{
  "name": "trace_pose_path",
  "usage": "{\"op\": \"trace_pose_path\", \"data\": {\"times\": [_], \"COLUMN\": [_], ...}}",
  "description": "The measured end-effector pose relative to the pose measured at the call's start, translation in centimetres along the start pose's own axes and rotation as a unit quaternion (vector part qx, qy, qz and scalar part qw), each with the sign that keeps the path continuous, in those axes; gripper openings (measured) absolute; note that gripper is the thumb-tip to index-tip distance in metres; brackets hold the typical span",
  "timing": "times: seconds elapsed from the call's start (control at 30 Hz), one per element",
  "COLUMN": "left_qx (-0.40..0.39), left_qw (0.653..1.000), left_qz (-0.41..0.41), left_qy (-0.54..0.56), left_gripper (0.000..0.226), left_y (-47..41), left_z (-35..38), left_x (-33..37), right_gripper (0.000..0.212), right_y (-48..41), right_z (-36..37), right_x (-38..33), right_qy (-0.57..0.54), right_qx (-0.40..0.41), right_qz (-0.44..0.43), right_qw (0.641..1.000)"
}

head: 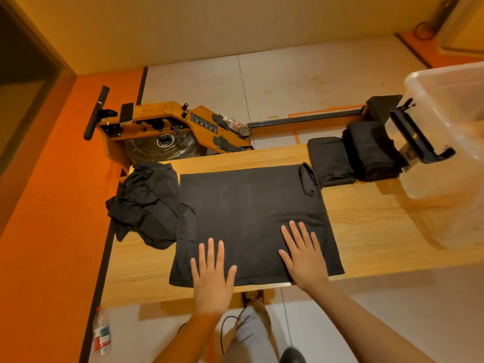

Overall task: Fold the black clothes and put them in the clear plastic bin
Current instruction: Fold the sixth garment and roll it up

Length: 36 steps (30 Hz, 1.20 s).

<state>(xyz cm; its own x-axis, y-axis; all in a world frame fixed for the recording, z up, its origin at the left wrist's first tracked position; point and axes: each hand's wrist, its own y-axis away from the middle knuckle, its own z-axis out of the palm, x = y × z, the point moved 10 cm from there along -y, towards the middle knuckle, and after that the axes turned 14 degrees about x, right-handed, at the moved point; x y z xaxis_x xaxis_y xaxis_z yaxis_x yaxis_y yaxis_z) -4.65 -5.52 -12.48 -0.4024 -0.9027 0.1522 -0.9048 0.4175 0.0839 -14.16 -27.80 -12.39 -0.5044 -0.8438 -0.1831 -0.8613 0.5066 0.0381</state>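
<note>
A flat black cloth shirt [248,218] lies spread out on the long light wooden table [379,231]. The left hand [213,279] rests flat on the shirt's near edge, with its fingers straight and spread apart. The right hand [303,258] lies flat near the shirt's right side, its fingers spread too. A messy heap of black clothes [146,203] touches the shirt's left side. Folded black clothes [372,150] lie past its far right corner. Further right stands the big clear plastic bin [450,113].

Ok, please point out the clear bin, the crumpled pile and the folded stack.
clear bin [453,106]: head view, side wall.
crumpled pile [146,205]: head view, middle of the heap.
folded stack [372,150]: head view, top layer.
</note>
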Motion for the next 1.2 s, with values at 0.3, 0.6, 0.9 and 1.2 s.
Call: {"op": "trace_pose_path", "data": {"times": [0.3,0.6,0.9,1.2], "left_qx": [0.071,0.089,0.011,-0.025], "left_qw": [0.989,0.993,0.984,0.988], "left_qz": [-0.061,0.013,0.167,0.154], "left_qy": [0.117,0.078,0.055,-0.013], "left_gripper": [0.065,0.062,0.037,0.046], "left_y": [1.1,-9.1,-19.8,-22.3], "left_z": [-3.5,-11.0,-11.5,-8.6], "left_x": [-0.3,-7.0,-6.4,-7.4], "right_gripper": [0.068,0.080,0.114,0.099], "right_y": [0.1,5.8,4.6,5.1], "right_z": [-2.3,-0.5,3.7,4.0], "right_x": [-3.7,-15.9,-20.7,-20.3], "right_qy": [-0.019,-0.070,-0.055,-0.007], "right_qx": [0.044,0.022,-0.014,0.000], "right_qz": [-0.080,-0.166,-0.129,-0.154], "right_qw": [0.996,0.983,0.990,0.988]}}
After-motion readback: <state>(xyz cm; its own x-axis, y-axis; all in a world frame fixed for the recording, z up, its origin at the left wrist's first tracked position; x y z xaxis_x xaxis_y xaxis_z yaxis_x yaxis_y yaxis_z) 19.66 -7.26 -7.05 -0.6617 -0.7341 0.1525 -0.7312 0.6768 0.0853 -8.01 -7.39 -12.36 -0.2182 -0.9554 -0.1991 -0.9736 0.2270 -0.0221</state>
